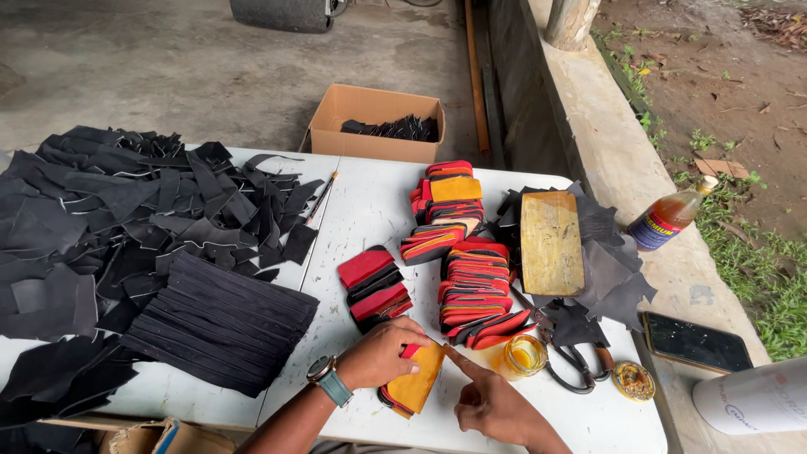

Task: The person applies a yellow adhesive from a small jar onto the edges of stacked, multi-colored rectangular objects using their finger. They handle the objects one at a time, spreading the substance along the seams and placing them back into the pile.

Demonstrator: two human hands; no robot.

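Hands: left hand (378, 353) grips yellow piece (416, 382) | right hand (492, 405) points, empty | stack underneath half-hidden

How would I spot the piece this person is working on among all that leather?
On the white table, look at the near edge, below the red-and-black stacks. The left hand presses down a yellow-orange piece, and the right hand points at it. It alone shows a broad yellow face.

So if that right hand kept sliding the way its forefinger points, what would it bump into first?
The right hand points up-left at the yellow-faced piece under the left hand. Its fingertip looks nearly on that piece's edge, so it would likely meet that first.
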